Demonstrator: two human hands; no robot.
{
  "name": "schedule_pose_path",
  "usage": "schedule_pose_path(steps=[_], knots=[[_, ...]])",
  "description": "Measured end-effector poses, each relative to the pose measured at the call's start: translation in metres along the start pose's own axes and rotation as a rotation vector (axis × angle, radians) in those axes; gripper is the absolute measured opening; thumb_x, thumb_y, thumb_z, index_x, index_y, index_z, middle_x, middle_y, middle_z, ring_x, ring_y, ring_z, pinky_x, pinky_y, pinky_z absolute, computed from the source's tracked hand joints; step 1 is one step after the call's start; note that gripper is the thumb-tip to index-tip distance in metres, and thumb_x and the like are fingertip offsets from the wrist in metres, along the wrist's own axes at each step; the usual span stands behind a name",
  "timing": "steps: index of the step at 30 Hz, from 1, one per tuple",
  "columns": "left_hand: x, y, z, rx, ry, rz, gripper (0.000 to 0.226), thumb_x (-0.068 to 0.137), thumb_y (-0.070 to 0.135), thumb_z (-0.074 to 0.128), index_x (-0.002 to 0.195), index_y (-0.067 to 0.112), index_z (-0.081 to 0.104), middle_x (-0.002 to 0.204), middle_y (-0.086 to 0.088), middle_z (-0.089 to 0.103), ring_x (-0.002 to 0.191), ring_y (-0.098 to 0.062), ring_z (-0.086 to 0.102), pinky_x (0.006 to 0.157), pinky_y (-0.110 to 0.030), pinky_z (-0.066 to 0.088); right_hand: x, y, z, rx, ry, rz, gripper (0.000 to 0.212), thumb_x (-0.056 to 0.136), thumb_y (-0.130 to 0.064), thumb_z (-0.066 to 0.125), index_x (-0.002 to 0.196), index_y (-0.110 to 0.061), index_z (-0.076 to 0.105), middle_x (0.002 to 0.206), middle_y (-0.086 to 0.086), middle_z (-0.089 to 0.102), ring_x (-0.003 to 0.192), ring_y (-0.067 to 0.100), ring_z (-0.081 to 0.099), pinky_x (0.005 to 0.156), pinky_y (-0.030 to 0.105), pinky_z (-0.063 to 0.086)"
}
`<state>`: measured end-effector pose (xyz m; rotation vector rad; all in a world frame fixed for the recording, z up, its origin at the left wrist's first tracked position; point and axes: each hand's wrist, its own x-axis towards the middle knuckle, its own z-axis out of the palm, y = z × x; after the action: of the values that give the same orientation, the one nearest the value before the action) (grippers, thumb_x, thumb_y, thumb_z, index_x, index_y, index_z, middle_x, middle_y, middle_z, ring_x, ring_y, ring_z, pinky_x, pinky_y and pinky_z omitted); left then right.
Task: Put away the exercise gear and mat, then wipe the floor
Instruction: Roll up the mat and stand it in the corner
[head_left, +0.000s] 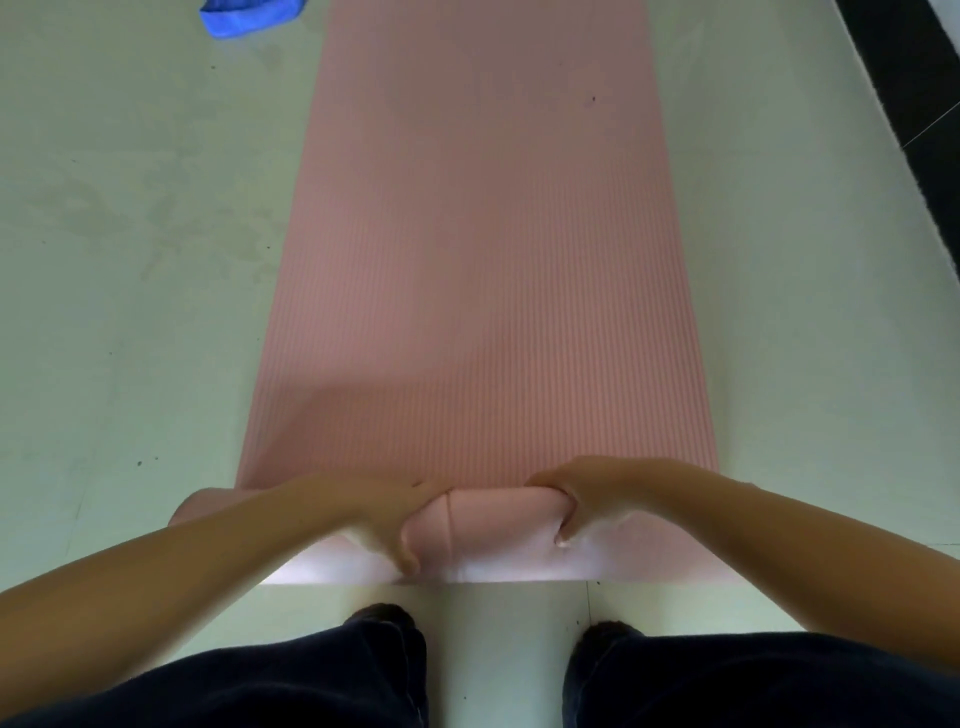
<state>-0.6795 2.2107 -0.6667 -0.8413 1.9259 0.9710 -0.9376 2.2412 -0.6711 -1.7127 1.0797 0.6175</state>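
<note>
Mat (483, 291) looked soft, light foam; your left hand (387, 512) and right hand (582, 493) gripped its roll (493, 525) at 6 o'clock, so you'd hold there.

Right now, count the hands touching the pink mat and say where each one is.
2. The left hand grips the rolled near end of the pink mat left of centre; the right hand grips it right of centre.

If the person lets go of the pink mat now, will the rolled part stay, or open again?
The pink mat looks soft and bendable: it dents under the left hand and right hand. The roll is only started, so it would probably spring open. The ribbed surface probably gives good grip, so slipping seems unlikely.
</note>
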Motion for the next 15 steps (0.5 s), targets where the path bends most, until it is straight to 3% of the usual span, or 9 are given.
schedule_pose_path(steps=[3, 5, 6, 7, 9, 10, 13, 15], knots=[[-0.009, 0.018, 0.006, 0.295, 0.202, 0.007, 0.103, 0.081, 0.054, 0.06, 0.149, 0.03, -0.012, 0.159, -0.009, 0.004, 0.144, -0.03, 0.015, 0.113, -0.05, 0.019, 0.0, 0.004, -0.007, 0.02, -0.012, 0.04, 0.069, 0.078, -0.036, 0.072, 0.139, -0.028, 0.039, 0.132, -0.001, 0.053, 0.117, 0.023, 0.051, 0.096, 0.036, 0.04], [-0.008, 0.034, 0.018, 0.516, 0.481, 0.078, 0.111, 0.071, 0.06, 0.068, 0.15, 0.023, 0.001, 0.157, -0.018, 0.015, 0.142, -0.036, 0.023, 0.106, -0.061, 0.025, 0.001, 0.008, -0.014, -0.029, 0.03, 0.063, 0.075, 0.078, -0.042, 0.072, 0.141, -0.027, 0.034, 0.137, 0.0, 0.049, 0.12, 0.023, 0.049, 0.1, 0.037, 0.039], [-0.009, 0.041, 0.023, 0.544, 0.516, 0.089, 0.117, 0.06, 0.063, 0.074, 0.148, 0.021, 0.008, 0.155, -0.021, 0.021, 0.139, -0.039, 0.03, 0.1, -0.065, 0.031, 0.0, 0.011, -0.02, -0.04, 0.074, 0.091, 0.079, 0.078, -0.045, 0.071, 0.144, -0.027, 0.031, 0.14, 0.002, 0.046, 0.124, 0.024, 0.046, 0.103, 0.039, 0.038], [-0.007, 0.045, 0.028, 0.561, 0.512, 0.1, 0.122, 0.058, 0.063, 0.076, 0.147, 0.021, 0.004, 0.156, -0.022, 0.011, 0.141, -0.041, 0.023, 0.098, -0.069, 0.029, -0.002, 0.014, -0.026, -0.039, 0.135, 0.133, 0.081, 0.079, -0.047, 0.069, 0.146, -0.027, 0.027, 0.144, 0.003, 0.042, 0.127, 0.026, 0.043, 0.105, 0.04, 0.036], [0.004, 0.037, 0.032, 0.544, 0.45, 0.097, 0.121, 0.074, 0.06, 0.066, 0.142, 0.024, -0.027, 0.148, -0.015, -0.031, 0.141, -0.037, -0.02, 0.105, -0.07, 0.008, -0.008, 0.019, -0.035, -0.074, 0.309, 0.213, 0.076, 0.086, -0.045, 0.062, 0.148, -0.028, 0.022, 0.146, 0.004, 0.038, 0.13, 0.027, 0.041, 0.107, 0.041, 0.033], [0.008, 0.031, 0.027, 0.517, 0.424, 0.056, 0.116, 0.079, 0.059, 0.06, 0.139, 0.028, -0.034, 0.143, -0.011, -0.039, 0.136, -0.034, -0.029, 0.107, -0.068, 0.002, -0.012, 0.019, -0.037, -0.133, 0.42, 0.228, 0.069, 0.09, -0.04, 0.058, 0.148, -0.027, 0.022, 0.146, 0.004, 0.038, 0.131, 0.026, 0.04, 0.107, 0.041, 0.032], [0.016, 0.017, -0.011, 0.397, 0.482, -0.037, 0.101, 0.084, 0.061, 0.051, 0.145, 0.032, -0.024, 0.153, -0.012, -0.027, 0.144, -0.033, -0.018, 0.111, -0.063, 0.003, -0.019, 0.017, -0.027, -0.252, 0.706, 0.147, 0.053, 0.095, -0.025, 0.048, 0.145, -0.02, 0.031, 0.143, 0.003, 0.042, 0.131, 0.023, 0.039, 0.11, 0.039, 0.027], [0.017, 0.007, -0.034, 0.332, 0.505, -0.099, 0.093, 0.085, 0.062, 0.048, 0.149, 0.033, -0.013, 0.158, -0.011, -0.016, 0.146, -0.032, -0.011, 0.112, -0.062, 0.003, -0.02, 0.013, -0.011, -0.318, 0.814, 0.049, 0.049, 0.092, -0.028, 0.048, 0.139, -0.016, 0.042, 0.136, 0.005, 0.05, 0.125, 0.026, 0.047, 0.106, 0.042, 0.033]])
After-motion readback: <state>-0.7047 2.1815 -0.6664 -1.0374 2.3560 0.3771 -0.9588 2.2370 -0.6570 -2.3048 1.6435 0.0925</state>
